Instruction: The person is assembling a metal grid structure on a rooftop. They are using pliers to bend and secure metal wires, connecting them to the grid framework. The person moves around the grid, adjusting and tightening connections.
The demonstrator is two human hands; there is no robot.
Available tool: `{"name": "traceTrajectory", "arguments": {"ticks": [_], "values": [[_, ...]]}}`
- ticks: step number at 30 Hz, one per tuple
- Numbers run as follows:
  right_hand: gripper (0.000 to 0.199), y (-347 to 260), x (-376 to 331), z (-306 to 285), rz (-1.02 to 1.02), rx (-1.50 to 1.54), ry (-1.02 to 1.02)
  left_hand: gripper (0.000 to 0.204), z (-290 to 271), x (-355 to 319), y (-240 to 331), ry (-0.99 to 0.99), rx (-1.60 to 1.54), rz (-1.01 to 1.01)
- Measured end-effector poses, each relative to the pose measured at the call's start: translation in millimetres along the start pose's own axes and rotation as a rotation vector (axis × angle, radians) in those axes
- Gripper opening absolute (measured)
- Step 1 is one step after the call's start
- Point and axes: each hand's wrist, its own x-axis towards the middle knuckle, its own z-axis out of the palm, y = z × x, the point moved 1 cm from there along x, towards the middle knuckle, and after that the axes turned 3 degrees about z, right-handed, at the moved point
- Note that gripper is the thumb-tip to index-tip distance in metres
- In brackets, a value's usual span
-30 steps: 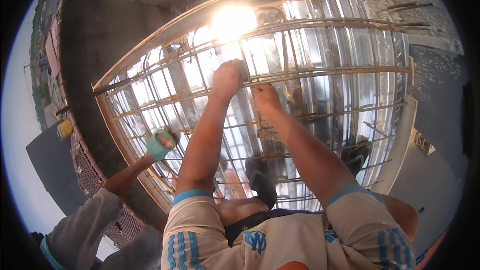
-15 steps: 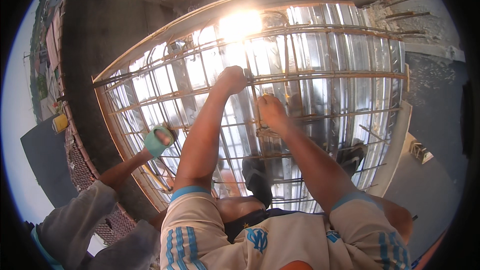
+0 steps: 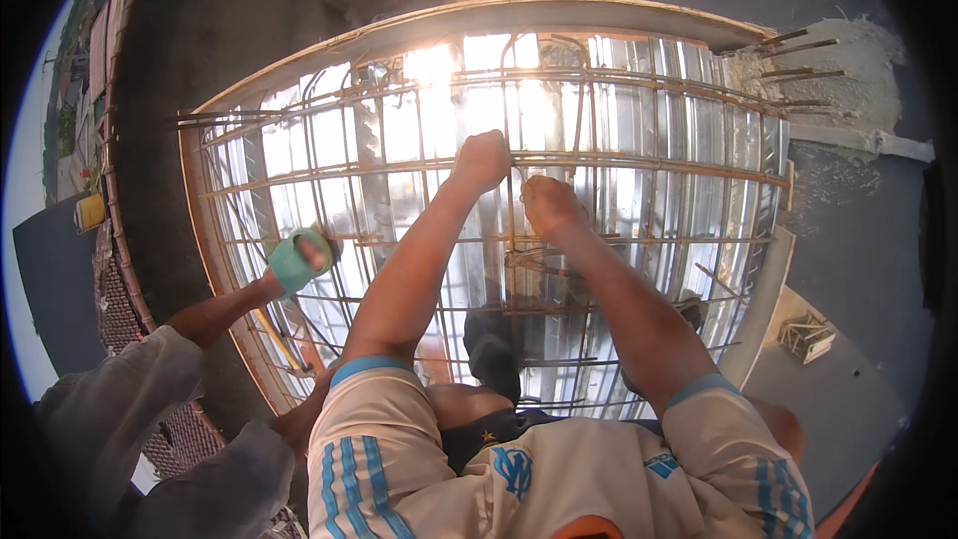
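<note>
A mat of steel reinforcing bars (image 3: 689, 175) spans shiny corrugated metal decking (image 3: 639, 269). My left hand (image 3: 483, 160) is closed in a fist at a crossing beside a doubled bar; what lies inside it is hidden. Close by, slightly nearer and to the right, my right hand (image 3: 552, 208) is closed in a pinch. A thin dark wire (image 3: 519, 172) shows at its fingertips, in the small gap between the two hands. Below them, a bent bar piece (image 3: 534, 258) sits at another crossing.
Wooden formwork (image 3: 449, 15) edges the decking. At the left stands another person's foot in a green slipper (image 3: 299, 262), with grey trousers (image 3: 120, 409) behind. My dark shoe (image 3: 491, 349) is among the bars. Bar ends (image 3: 803, 70) jut out at the far right. A small wooden frame (image 3: 806, 337) lies lower right.
My right hand has moved up closer to my left, and its wrist has turned. A yellow bit seen near the right fingers is no longer visible. The view has shifted slightly.
</note>
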Motion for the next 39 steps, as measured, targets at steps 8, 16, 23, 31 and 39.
{"name": "traceTrajectory", "arguments": {"ticks": [8, 16, 23, 31, 39], "values": [[0.029, 2, 0, -27, -0.238, -0.074, -0.022, 0.018, -17, -24, -13, -0.025, -0.264, 0.174], [0.029, -26, -17, -34, -0.165, -0.331, -0.104, 0.018, -7, -32, -7, 0.223, -0.28, 0.237], [0.026, -64, 21, -55, -0.315, -0.461, -0.118, 0.02, 21, -35, -22, 0.244, -0.363, 0.345], [0.022, -55, 58, -72, -0.104, -0.407, 0.044, 0.022, 17, -38, 5, 0.329, -0.321, 0.21], [0.019, -2, 32, -57, -0.059, -0.512, -0.095, 0.022, 4, -33, -9, 0.16, -0.423, 0.249]]}}
